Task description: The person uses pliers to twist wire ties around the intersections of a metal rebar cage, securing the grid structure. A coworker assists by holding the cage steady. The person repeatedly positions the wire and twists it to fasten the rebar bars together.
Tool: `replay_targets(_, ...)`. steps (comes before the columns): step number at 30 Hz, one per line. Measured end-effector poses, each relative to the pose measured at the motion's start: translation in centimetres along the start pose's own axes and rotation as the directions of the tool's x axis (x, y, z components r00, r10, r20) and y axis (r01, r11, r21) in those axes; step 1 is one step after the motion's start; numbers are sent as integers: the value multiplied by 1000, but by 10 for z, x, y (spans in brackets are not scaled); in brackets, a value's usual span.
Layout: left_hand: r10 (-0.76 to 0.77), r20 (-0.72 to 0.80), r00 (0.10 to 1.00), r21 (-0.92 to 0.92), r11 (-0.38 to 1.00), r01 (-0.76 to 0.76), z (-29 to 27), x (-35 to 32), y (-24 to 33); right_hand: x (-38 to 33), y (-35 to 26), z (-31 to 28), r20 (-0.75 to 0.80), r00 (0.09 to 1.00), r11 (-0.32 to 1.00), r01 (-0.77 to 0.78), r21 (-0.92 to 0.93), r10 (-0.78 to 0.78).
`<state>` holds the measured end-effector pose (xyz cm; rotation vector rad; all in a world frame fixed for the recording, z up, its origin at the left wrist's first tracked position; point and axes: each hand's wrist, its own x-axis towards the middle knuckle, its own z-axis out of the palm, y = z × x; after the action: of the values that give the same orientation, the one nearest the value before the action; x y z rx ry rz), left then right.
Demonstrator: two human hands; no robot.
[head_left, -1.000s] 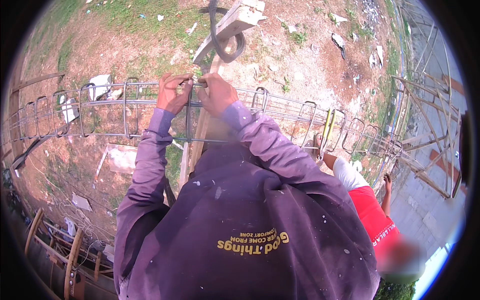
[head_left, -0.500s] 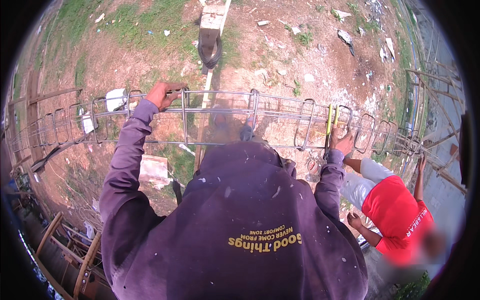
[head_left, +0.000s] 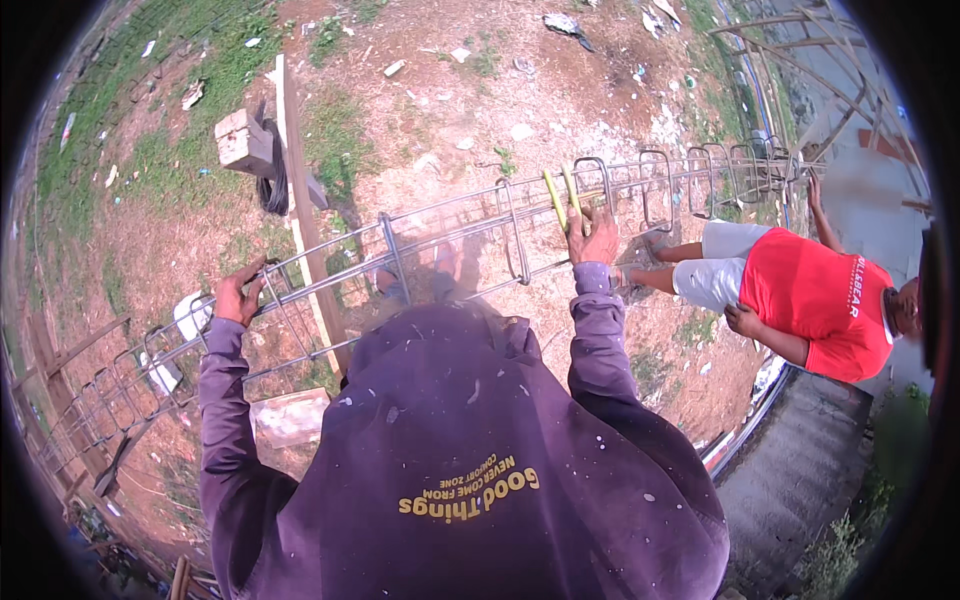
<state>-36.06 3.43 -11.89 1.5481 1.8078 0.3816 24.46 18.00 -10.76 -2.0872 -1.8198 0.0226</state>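
A long rebar cage (head_left: 394, 257), made of thin steel bars and bent stirrups, runs across in front of me, slanting up to the right. My left hand (head_left: 240, 292) is closed around its upper bar on the left. On the right, my right hand (head_left: 594, 238) is closed at the cage, holding pincers (head_left: 556, 203) whose two yellow-green handles stick up past the fingers. The pincers' jaws are hidden by the hand. A co-worker in a red shirt (head_left: 810, 290) stands at the cage's right end, one hand (head_left: 822, 210) reaching up to the bars.
A wooden beam (head_left: 297, 190) passes under the cage, beside a block (head_left: 245, 142) with a coil of dark wire (head_left: 272, 185). A flat board (head_left: 290, 417) lies below the left part. Timber framing (head_left: 800, 45) stands far right. Litter dots the grassy dirt.
The view has swung, so the beam and block now appear further left and the cage slants up to the right. Both hands stay on the cage. The co-worker's head has come up.
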Motion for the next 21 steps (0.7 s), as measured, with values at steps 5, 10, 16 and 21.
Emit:
replay_targets(5,28,9,1000,-63,998,-28,3,5,-20,-17,9,8,253,966,982,-99,164,55)
replay_targets(10,17,52,999,-436,900,7,0,6,-38,-24,13,15,166,985,978,-74,194,42)
replay_targets(16,-44,76,996,-409,910,72,5,13,-37,-37,-9,-4,94,992,948,-114,297,90)
replay_targets(21,-47,83,995,-433,898,78,3,14,-29,-52,-41,-31,154,969,884,-241,401,194)
